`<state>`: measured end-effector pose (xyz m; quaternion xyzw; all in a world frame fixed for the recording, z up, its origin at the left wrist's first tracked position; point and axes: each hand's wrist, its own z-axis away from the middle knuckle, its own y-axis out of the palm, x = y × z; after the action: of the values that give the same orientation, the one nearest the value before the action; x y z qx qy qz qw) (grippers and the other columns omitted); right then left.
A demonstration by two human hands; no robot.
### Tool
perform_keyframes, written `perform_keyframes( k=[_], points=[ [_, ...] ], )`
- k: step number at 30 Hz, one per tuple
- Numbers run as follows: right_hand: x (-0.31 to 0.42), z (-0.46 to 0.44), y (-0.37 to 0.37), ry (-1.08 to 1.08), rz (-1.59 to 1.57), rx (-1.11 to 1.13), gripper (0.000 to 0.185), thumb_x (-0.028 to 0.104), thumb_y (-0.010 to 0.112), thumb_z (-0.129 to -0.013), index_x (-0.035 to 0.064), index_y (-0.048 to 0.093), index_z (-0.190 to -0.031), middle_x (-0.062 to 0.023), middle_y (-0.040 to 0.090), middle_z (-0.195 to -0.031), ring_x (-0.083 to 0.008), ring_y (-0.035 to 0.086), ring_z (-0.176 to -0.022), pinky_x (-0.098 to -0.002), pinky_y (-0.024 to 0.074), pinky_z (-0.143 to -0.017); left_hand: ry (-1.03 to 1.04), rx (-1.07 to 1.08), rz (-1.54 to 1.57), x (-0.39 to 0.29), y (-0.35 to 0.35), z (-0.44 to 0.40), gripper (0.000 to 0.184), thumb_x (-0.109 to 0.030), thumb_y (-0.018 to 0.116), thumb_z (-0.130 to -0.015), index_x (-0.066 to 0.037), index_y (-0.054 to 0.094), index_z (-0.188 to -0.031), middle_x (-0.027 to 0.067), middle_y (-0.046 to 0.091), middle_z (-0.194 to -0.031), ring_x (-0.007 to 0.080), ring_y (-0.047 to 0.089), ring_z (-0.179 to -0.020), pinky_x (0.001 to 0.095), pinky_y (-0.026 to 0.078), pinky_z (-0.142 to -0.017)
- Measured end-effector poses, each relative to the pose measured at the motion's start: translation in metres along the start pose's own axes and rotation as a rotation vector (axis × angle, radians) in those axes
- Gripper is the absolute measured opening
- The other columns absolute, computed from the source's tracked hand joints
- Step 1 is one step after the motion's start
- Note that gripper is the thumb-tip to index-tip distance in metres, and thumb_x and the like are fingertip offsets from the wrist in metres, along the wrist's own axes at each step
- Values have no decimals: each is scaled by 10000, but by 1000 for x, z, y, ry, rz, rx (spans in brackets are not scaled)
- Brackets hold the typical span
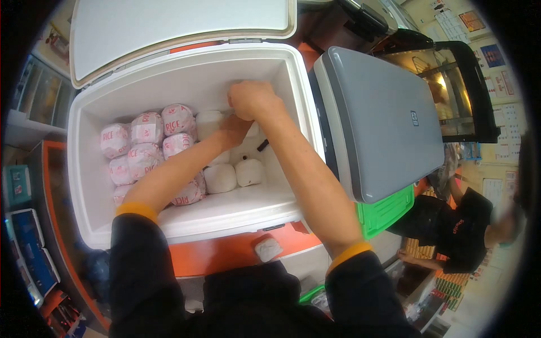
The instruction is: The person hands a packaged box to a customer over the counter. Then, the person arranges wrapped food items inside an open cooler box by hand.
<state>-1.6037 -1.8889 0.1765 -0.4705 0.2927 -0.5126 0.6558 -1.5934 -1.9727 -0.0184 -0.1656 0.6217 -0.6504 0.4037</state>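
Both my hands reach down into a white cooler box (256,209) with its lid raised. My right hand (255,100) is closed near the far right inner corner, its fingers curled and turned away; what they hold, if anything, is hidden. Just below and to its left is my left hand (235,128), close above plain white wrapped packs (220,178). My right wrist covers its fingers. On the left side of the box sit several round packs in paper printed RICE (145,161), stacked together. A small dark object (263,145) lies at the right of the plain packs.
The raised cooler lid (186,25) stands at the back. To the right is a second box with a grey lid (386,121), above a green lid (387,211). A crumpled whitish lump (268,249) rests on the orange surface (225,256) in front. Another person (451,228) is at far right.
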Motion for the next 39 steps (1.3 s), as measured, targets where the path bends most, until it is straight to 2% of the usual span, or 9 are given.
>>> perform_keyframes(
  k=[10, 13, 18, 23, 26, 28, 32, 37, 39],
  points=[
    [3, 76, -39, -353, -581, -600, 152, 132, 558, -877, 66, 623, -997, -80, 669, -890, -259, 639, -789, -351, 510, -687, 66, 342, 229, -27, -56, 38, 502, -67, 703, -694, -59, 541, -1169, 125, 508, -1174, 313, 499, -1114, 405, 467, -913],
    [19, 214, -55, -478, -660, -75, 200, 115, 651, -798, 94, 611, -993, -53, 635, -849, -211, 631, -743, -324, 513, -682, 73, 273, 322, -5, -40, 23, 454, -75, 672, -727, -47, 555, -1165, 156, 545, -1167, 315, 528, -1101, 408, 459, -929],
    [44, 273, 126, -386, -798, 520, 262, 146, 563, -846, 125, 601, -1105, -144, 624, -1062, -291, 608, -1002, -455, 471, -838, 75, 151, 214, 23, 31, 5, 339, -129, 603, -797, -51, 552, -1124, 182, 565, -1125, 337, 544, -1064, 451, 440, -904],
    [44, 309, 377, -180, -82, -219, 457, 168, 561, -809, 179, 503, -1263, -90, 455, -1313, -352, 387, -1271, -561, 400, -907, -15, 362, 235, -11, -13, 16, 446, -112, 590, -815, -17, 493, -1240, 210, 493, -1275, 347, 462, -1205, 430, 389, -1004],
    [32, 306, 421, -204, 35, 47, 443, 271, 589, -831, 217, 489, -1260, -100, 424, -1348, -339, 320, -1311, -536, 359, -955, 69, 166, 277, 1, 10, 30, 437, -103, 606, -810, 19, 505, -1218, 219, 501, -1277, 358, 468, -1205, 418, 402, -1000],
    [27, 309, 390, -141, -137, 108, 480, 289, 619, -812, 212, 484, -1266, -108, 435, -1328, -339, 352, -1286, -517, 365, -960, 160, -20, 257, -2, 6, 41, 398, -100, 628, -795, 36, 543, -1159, 216, 535, -1239, 369, 500, -1167, 417, 434, -964],
    [16, 300, 285, -218, -701, 587, 580, 293, 708, -748, 133, 466, -1251, -155, 528, -1160, -331, 493, -1159, -441, 437, -906, 184, 355, 101, -33, -123, 101, 420, -74, 516, -874, 23, 465, -1279, 172, 462, -1347, 334, 433, -1251, 400, 379, -1034],
    [29, 288, 110, -422, -1288, 737, 639, 388, 706, -778, 69, 443, -1265, -137, 528, -1223, -239, 517, -1142, -379, 420, -952, 32, 39, 310, -28, -215, 218, 343, -124, 531, -909, -18, 533, -1235, 158, 530, -1265, 328, 494, -1184, 388, 406, -990],
    [24, 268, 53, -663, -1440, 433, 639, 385, 696, -801, 62, 435, -1286, -114, 510, -1268, -201, 521, -1134, -352, 412, -960, -51, -184, 317, -20, -226, 266, 331, -108, 537, -901, -22, 544, -1221, 160, 548, -1226, 328, 505, -1159, 380, 400, -992]
  ],
)
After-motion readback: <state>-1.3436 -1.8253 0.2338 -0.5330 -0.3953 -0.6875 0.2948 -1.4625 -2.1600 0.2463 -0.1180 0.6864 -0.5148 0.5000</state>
